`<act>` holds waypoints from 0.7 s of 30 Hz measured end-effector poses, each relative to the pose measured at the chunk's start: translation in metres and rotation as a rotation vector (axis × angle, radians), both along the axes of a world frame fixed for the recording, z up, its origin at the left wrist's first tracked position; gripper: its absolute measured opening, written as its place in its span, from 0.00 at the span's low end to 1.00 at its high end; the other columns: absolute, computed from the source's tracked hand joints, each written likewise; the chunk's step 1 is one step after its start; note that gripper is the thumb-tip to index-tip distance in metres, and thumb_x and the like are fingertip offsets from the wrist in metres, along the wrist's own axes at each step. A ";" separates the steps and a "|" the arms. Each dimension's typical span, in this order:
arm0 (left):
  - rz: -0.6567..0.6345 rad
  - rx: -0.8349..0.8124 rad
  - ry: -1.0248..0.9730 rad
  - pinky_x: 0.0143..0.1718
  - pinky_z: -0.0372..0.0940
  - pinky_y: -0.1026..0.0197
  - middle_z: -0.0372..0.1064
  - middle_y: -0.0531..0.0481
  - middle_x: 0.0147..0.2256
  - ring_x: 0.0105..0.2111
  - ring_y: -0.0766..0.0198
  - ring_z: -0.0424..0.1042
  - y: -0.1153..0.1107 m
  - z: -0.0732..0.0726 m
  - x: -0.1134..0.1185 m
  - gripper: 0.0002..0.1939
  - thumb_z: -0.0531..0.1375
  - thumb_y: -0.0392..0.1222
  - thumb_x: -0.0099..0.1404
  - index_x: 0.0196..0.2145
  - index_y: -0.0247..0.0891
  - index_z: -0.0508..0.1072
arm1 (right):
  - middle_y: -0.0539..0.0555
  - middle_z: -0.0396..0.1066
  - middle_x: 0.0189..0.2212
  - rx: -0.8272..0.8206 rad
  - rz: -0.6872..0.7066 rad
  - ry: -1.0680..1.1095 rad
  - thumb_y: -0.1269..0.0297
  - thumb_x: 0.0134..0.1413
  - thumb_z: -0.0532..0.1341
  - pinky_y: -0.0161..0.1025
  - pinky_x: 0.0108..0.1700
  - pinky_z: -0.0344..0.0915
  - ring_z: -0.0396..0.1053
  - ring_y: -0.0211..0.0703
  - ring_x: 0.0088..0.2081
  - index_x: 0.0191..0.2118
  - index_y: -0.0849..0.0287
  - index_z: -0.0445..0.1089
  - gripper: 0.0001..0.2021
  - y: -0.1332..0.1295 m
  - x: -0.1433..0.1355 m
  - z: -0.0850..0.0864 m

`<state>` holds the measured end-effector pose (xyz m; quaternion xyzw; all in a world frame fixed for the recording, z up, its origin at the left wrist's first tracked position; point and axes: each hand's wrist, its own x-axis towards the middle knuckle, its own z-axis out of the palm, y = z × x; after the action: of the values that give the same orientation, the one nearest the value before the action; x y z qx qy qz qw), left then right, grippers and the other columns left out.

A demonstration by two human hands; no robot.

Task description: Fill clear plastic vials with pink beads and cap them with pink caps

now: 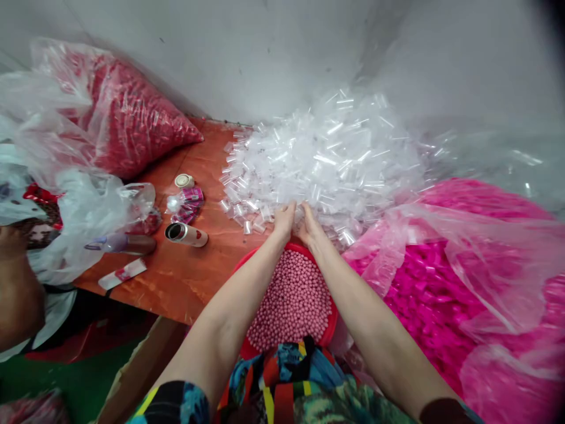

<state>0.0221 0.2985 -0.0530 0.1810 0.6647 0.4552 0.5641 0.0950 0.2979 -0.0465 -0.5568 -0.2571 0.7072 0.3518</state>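
Both hands meet at the near edge of a big pile of clear plastic tubes [326,159]. My left hand [285,220] is closed, its fingertips pointing at the tubes. Close beside it, my right hand [309,225] is closed too, with the fingers pressed together. What lies between the fingertips is too small and blurred to make out. Just below the hands, a red basin [332,330] holds a mass of small pink beads [291,300]. My forearms pass over its left and right rims.
A bag of bright pink pieces [432,282] stands at right, a bag of red pieces [132,118] at back left. On the orange tabletop [176,300] are an uncapped flask [188,234], a cap [183,181] and a bottle [128,243]. Another person's arm [20,288] shows far left.
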 end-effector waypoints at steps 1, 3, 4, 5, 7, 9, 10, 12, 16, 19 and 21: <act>0.001 0.048 0.017 0.36 0.69 0.57 0.77 0.44 0.34 0.36 0.55 0.76 -0.009 0.009 0.001 0.19 0.68 0.58 0.65 0.37 0.37 0.80 | 0.59 0.81 0.34 0.018 -0.010 0.034 0.45 0.73 0.48 0.47 0.44 0.74 0.76 0.50 0.41 0.49 0.60 0.71 0.24 -0.008 0.004 0.006; -0.036 0.149 0.027 0.40 0.70 0.56 0.77 0.44 0.35 0.39 0.53 0.76 -0.037 0.026 -0.002 0.18 0.68 0.57 0.65 0.35 0.38 0.80 | 0.59 0.82 0.43 0.080 -0.007 0.115 0.43 0.70 0.54 0.49 0.46 0.76 0.77 0.52 0.46 0.54 0.57 0.71 0.23 -0.034 0.014 0.013; -0.061 0.186 0.040 0.43 0.70 0.55 0.78 0.44 0.36 0.41 0.52 0.76 -0.056 0.032 -0.006 0.17 0.68 0.56 0.65 0.35 0.38 0.80 | 0.58 0.81 0.47 0.123 0.007 0.141 0.43 0.68 0.57 0.50 0.48 0.76 0.77 0.52 0.49 0.57 0.54 0.70 0.23 -0.051 0.019 0.015; -0.091 0.202 0.060 0.46 0.70 0.55 0.78 0.43 0.38 0.44 0.51 0.76 -0.077 0.038 -0.012 0.15 0.68 0.54 0.65 0.35 0.38 0.81 | 0.56 0.80 0.52 0.165 0.035 0.142 0.43 0.67 0.59 0.51 0.50 0.76 0.76 0.53 0.53 0.59 0.51 0.70 0.23 -0.071 0.025 0.016; -0.164 0.195 0.106 0.54 0.69 0.53 0.79 0.43 0.42 0.49 0.50 0.75 -0.120 0.046 -0.026 0.12 0.68 0.50 0.63 0.35 0.38 0.82 | 0.54 0.77 0.57 0.261 0.149 0.064 0.44 0.66 0.60 0.55 0.57 0.74 0.74 0.53 0.59 0.60 0.46 0.71 0.22 -0.112 0.039 0.018; -0.285 0.183 0.139 0.60 0.66 0.51 0.80 0.44 0.47 0.53 0.47 0.75 -0.159 0.051 -0.042 0.10 0.69 0.49 0.60 0.35 0.41 0.84 | 0.52 0.74 0.62 0.374 0.336 -0.070 0.45 0.64 0.64 0.59 0.65 0.68 0.69 0.54 0.66 0.59 0.42 0.74 0.21 -0.147 0.054 0.022; -0.366 0.183 0.155 0.63 0.64 0.50 0.81 0.45 0.48 0.55 0.47 0.75 -0.175 0.053 -0.051 0.10 0.70 0.49 0.58 0.35 0.43 0.84 | 0.50 0.72 0.64 0.433 0.425 -0.136 0.46 0.62 0.66 0.60 0.68 0.64 0.66 0.54 0.68 0.58 0.40 0.75 0.21 -0.159 0.062 0.025; -0.455 0.149 0.206 0.63 0.65 0.47 0.82 0.49 0.47 0.55 0.46 0.76 -0.197 0.054 -0.066 0.10 0.70 0.52 0.56 0.35 0.48 0.85 | 0.49 0.72 0.64 0.517 0.488 -0.236 0.49 0.60 0.68 0.61 0.71 0.60 0.65 0.55 0.68 0.55 0.39 0.78 0.18 -0.169 0.079 0.027; -0.346 0.147 0.563 0.58 0.68 0.50 0.82 0.59 0.41 0.48 0.52 0.78 -0.196 0.043 -0.095 0.11 0.64 0.55 0.63 0.34 0.51 0.83 | 0.54 0.80 0.50 0.271 0.047 -0.344 0.53 0.67 0.61 0.50 0.65 0.67 0.75 0.48 0.54 0.47 0.52 0.78 0.12 -0.146 0.112 0.008; -0.262 0.077 0.864 0.59 0.66 0.54 0.82 0.57 0.42 0.50 0.54 0.76 -0.161 0.024 -0.115 0.14 0.58 0.55 0.67 0.35 0.46 0.80 | 0.54 0.79 0.41 -0.154 -0.129 -0.272 0.57 0.69 0.59 0.43 0.54 0.71 0.75 0.43 0.44 0.45 0.58 0.74 0.11 -0.122 0.125 -0.019; -0.346 -0.124 0.841 0.55 0.68 0.55 0.83 0.53 0.40 0.48 0.54 0.76 -0.132 0.013 -0.125 0.19 0.54 0.56 0.70 0.36 0.42 0.79 | 0.55 0.77 0.37 -0.280 -0.119 -0.215 0.57 0.68 0.61 0.45 0.49 0.73 0.74 0.44 0.39 0.46 0.60 0.73 0.12 -0.112 0.126 -0.036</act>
<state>-0.1028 0.1669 -0.0402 0.4246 0.8218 0.2006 0.3227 0.2208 0.1859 -0.0824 -0.6869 -0.1588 0.6504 0.2828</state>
